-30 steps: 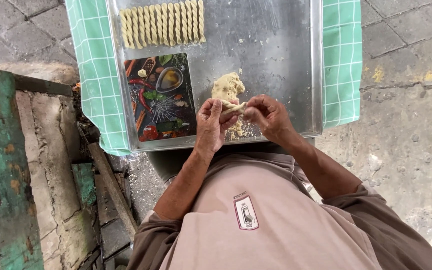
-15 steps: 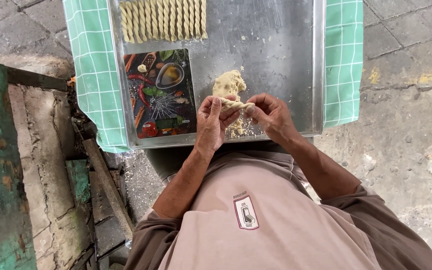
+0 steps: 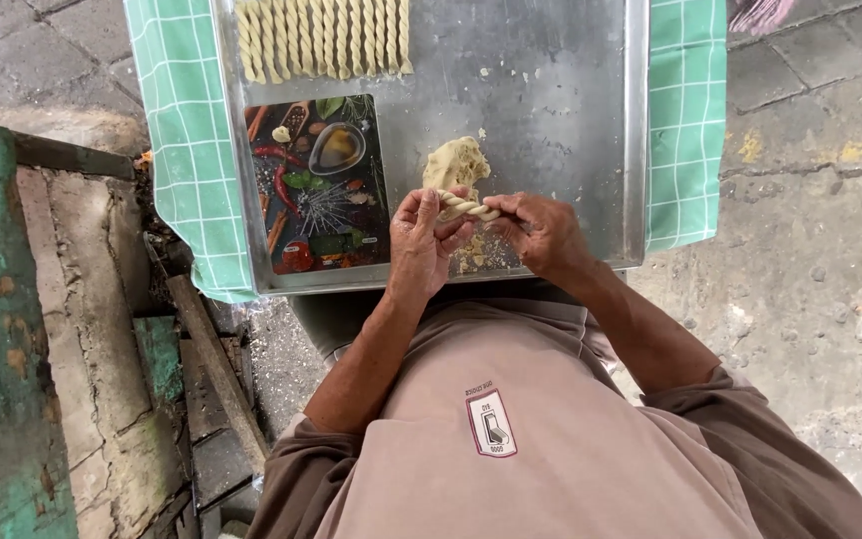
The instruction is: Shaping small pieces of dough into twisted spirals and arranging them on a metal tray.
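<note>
We look down over our own chest at a metal tray (image 3: 591, 60) resting on a green checked cloth (image 3: 177, 150). Our left hand (image 3: 419, 245) and right hand (image 3: 541, 232) meet over the tray's near edge, each pinching one end of a short twisted dough stick (image 3: 469, 208) held just above the metal, thumbs and fingertips closed on it. Just beyond the stick, near the middle of the tray, sits a ragged lump of pale dough (image 3: 457, 162), with loose crumbs (image 3: 479, 258) scattered under our hands along the near edge. Against the tray's left edge lies a small board printed with spices and chillies (image 3: 316, 180), and at the far left corner a row of finished twists (image 3: 323, 38) lies side by side.

We judge the stick to be light, soft and easily deformed, a rope of two strands that could flatten, tear or unwind under a hard squeeze. It looks best taken at its two ends with a gentle fingertip pinch, as it is now, leaving the twisted middle untouched and supported along its length when laid down.
</note>
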